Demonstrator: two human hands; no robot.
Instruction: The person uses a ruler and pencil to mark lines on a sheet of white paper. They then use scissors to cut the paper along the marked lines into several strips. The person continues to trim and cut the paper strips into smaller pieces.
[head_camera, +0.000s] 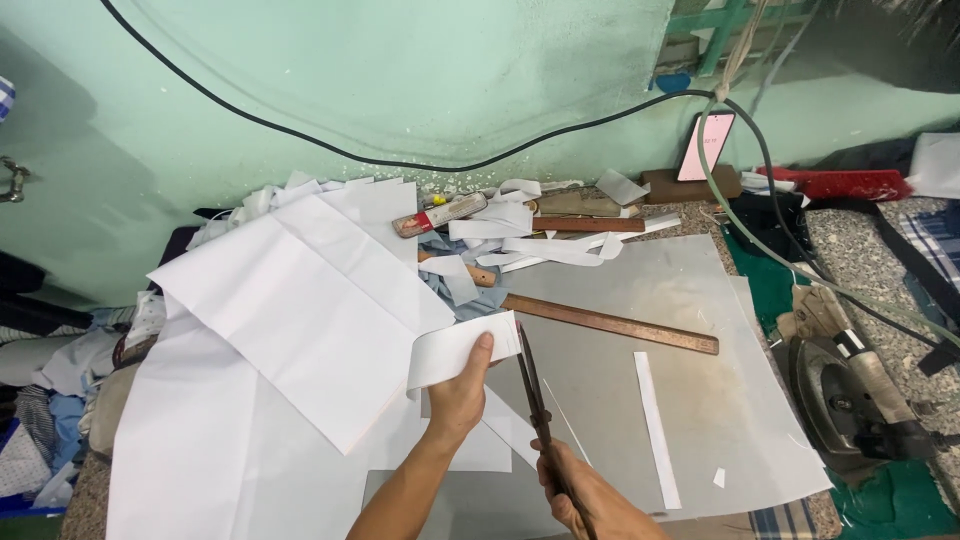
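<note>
White fabric strip (462, 352) pinched in left hand (460, 398), right hand (585, 498) gripping scissors (535, 400) mid-cut; next needs steady feed.

The left hand (462, 392) was raised near the middle of the view, at about 6 o'clock from the centre. Its forearm was bare and came up from the bottom edge, pointing to about 1 o'clock. The thumb lay flat on top, with its tip toward 12 o'clock, and the other fingers were curled below and hidden. It was pinching. The right hand (585, 495) was lower, at about 5 o'clock from the left one, close to the bottom edge. Its fingers were closed in a grip, knuckles turned up. The two hands were near but apart.
</note>
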